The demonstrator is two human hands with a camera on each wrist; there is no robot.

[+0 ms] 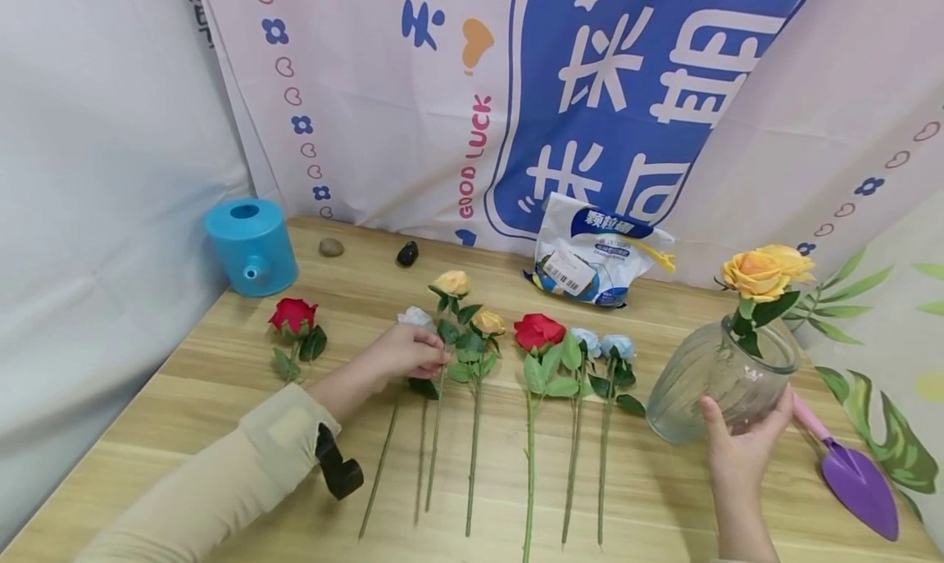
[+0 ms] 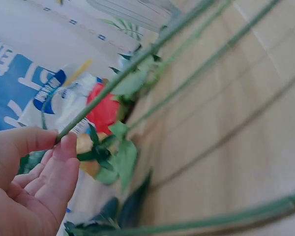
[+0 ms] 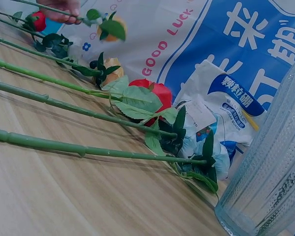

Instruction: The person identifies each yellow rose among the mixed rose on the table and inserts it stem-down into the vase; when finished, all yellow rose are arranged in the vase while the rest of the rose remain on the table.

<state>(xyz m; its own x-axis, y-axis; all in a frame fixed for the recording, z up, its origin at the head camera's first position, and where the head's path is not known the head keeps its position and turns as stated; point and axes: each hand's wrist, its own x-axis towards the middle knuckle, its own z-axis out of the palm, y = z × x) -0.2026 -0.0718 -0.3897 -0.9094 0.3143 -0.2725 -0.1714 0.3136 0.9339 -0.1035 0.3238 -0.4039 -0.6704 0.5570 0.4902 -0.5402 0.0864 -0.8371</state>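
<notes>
Thumb and fingertips of my left hand (image 1: 406, 351) pinch the green stem (image 2: 118, 78) of a pale yellow rose (image 1: 452, 283), lifted off the table in the right wrist view. A white rose (image 1: 415, 315) lies partly hidden behind that hand. My right hand (image 1: 745, 456) holds a ribbed glass vase (image 1: 689, 383) low on its side, tilted to the right. Yellow roses (image 1: 763, 272) stick out of the vase's mouth. Between the hands lie an orange-yellow rose (image 1: 488, 322), a red rose (image 1: 540, 332) and two light blue roses (image 1: 618, 347), stems toward me.
Left of my left hand lies another red rose (image 1: 293, 315). Behind stand a blue watering can (image 1: 254, 251), a brown stone (image 1: 331, 247), a black stone (image 1: 407, 254) and a white-and-blue bag (image 1: 590, 256). A purple trowel (image 1: 859, 485) rests at the right edge.
</notes>
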